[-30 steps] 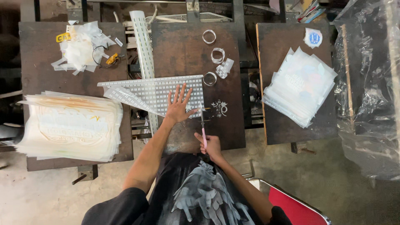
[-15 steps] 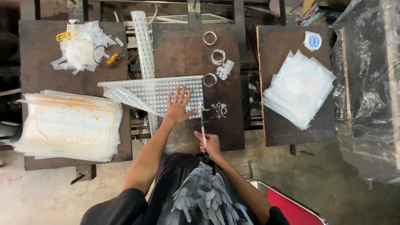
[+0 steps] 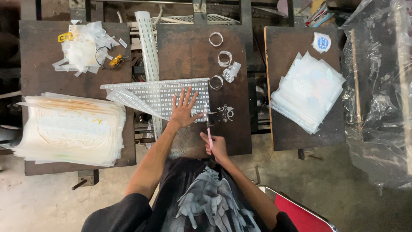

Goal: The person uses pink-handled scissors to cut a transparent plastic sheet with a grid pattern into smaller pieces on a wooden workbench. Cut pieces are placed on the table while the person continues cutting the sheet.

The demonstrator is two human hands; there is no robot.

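Fingers (image 3: 187, 95) splayed flat on sheet (image 3: 163, 95)

Dark wooden tabletops: three, side by side, left (image 3: 38, 64), middle (image 3: 184, 51) and right (image 3: 287, 129). Stacks of translucent printed sheets: two, one (image 3: 71, 129) at the left tabletop's front edge, one (image 3: 307, 92) on the right tabletop. Clear tape rings: four, namely (image 3: 216, 39), (image 3: 224, 58), (image 3: 216, 82) and (image 3: 230, 114); perforated white sheets: one (image 3: 163, 92); pink-handled scissors: one (image 3: 208, 129); round blue-and-white stickers: one (image 3: 322, 42).

A small print or craft workshop: worn dark desks (image 3: 201, 56) on a stained concrete floor (image 3: 34, 197), film stacks (image 3: 71, 129) at nine o'clock, plastic sheeting (image 3: 382, 99) at three.
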